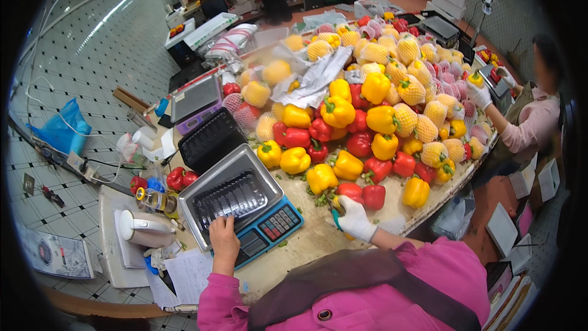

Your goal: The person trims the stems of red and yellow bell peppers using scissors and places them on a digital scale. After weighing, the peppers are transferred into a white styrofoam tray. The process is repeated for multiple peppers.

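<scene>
My bare left hand (pixel 223 241) is at the near edge of a black plastic tray (pixel 229 195), its fingers curled onto the rim. That tray lies on the metal pan of a blue digital scale (pixel 287 214). In a white glove, my right hand (pixel 356 221) grips a cutting tool with green handles (pixel 336 219), probably shears. Its blades point towards a yellow bell pepper (pixel 321 178) at the front of a large heap. Just beyond the glove lie red bell peppers (pixel 373 196). Another yellow pepper is partly hidden under my right hand.
Netted peppers (pixel 409 89) fill the heap's far side. Stacked black trays (pixel 211 140) and a purple scale (pixel 196 103) stand left. A kettle (pixel 146 228), an oil bottle (pixel 156 200) and written papers (pixel 189 276) are near left. A co-worker (pixel 528 105) holds a pepper at right.
</scene>
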A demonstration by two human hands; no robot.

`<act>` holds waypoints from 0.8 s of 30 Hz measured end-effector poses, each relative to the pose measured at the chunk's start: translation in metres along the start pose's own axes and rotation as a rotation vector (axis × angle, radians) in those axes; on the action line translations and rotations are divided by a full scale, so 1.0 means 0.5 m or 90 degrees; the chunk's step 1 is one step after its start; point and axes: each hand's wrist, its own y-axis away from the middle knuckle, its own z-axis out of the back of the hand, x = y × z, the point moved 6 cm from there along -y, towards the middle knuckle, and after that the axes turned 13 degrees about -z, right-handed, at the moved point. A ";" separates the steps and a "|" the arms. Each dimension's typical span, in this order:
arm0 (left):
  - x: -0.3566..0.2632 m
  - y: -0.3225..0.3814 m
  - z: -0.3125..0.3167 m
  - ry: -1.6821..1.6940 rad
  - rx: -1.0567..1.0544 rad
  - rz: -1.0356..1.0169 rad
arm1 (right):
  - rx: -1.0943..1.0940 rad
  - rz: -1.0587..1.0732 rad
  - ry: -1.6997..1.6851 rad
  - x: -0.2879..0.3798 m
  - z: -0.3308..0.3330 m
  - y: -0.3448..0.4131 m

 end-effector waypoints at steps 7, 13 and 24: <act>-0.182 -0.009 0.039 0.131 -0.126 0.071 | -0.129 0.024 0.037 -0.086 0.124 -0.008; -0.333 -0.026 0.000 0.375 -0.110 0.127 | -0.186 -0.284 0.004 -0.265 0.223 -0.053; -0.461 -0.024 -0.084 0.635 0.004 0.206 | -0.138 -0.245 -0.333 -0.406 0.189 -0.097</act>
